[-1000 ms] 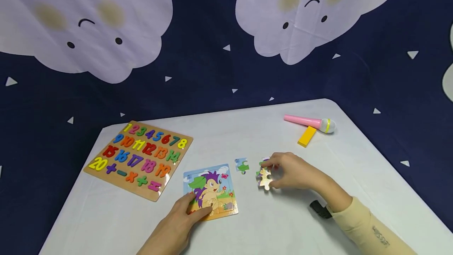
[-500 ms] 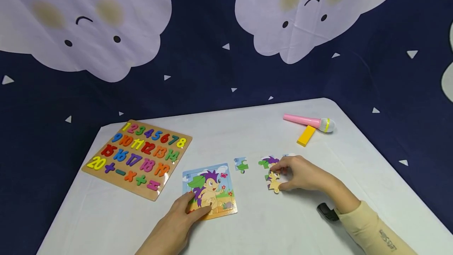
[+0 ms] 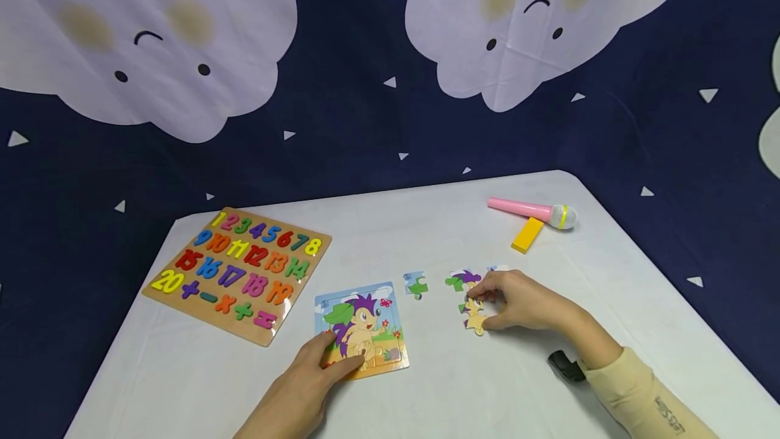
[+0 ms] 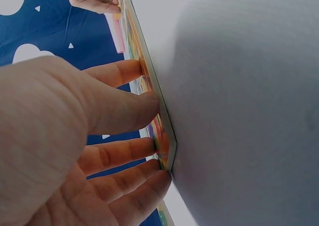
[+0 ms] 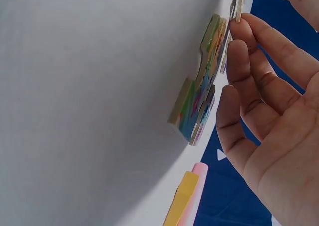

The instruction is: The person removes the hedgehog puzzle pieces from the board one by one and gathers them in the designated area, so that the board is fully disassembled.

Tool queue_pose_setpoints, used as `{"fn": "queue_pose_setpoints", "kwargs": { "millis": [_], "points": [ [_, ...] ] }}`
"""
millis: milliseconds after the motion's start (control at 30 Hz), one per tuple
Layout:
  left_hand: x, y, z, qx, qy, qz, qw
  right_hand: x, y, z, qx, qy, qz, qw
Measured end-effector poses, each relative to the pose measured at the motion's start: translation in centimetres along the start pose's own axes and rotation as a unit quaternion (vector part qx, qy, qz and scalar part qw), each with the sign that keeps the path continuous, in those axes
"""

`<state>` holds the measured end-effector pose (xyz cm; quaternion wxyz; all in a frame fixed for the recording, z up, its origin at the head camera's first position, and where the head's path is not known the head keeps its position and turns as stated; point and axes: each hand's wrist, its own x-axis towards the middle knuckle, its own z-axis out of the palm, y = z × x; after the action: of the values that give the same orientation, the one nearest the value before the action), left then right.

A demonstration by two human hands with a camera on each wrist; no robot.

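Puzzle piece (image 3: pixel 473 319) sits pinched in right hand (image 3: pixel 518 300), board (image 3: pixel 368 326) beneath left hand (image 3: pixel 309 374).

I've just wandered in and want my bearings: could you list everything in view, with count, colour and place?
Backdrop: one, navy with pale clouds, behind the table
Table: one, white, below everything
Number puzzle board: one, tan with multicoloured numerals and signs, far left
Toy microphone: one, pink and white, far right
Block: one, yellow, beside the microphone
Hedgehog puzzle board: one, multicoloured, front centre
Jigsaw pieces: at least four, multicoloured, right of the hedgehog
Unidentified object: one, black, beside the sleeve
Sleeve: one, cream, right arm
Left grip: one hand, on the hedgehog board
Right grip: one hand, pinching a piece
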<state>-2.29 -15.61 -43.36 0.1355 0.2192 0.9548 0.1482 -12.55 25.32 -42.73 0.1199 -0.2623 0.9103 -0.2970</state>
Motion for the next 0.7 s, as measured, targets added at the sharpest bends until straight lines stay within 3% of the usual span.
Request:
{"fn": "queue_pose_setpoints", "kwargs": {
  "millis": [367,700],
  "points": [
    [0.27,0.2,0.19,-0.019,-0.023,-0.02,0.9994,-0.5,0.08,0.44,-0.007,0.003,-0.009,0.9999],
    [0.28,0.08,-0.03,-0.013,-0.02,-0.025,0.9994,0.09,-0.28,0.06,-0.011,-0.001,-0.006,0.9999]
  ]
}}
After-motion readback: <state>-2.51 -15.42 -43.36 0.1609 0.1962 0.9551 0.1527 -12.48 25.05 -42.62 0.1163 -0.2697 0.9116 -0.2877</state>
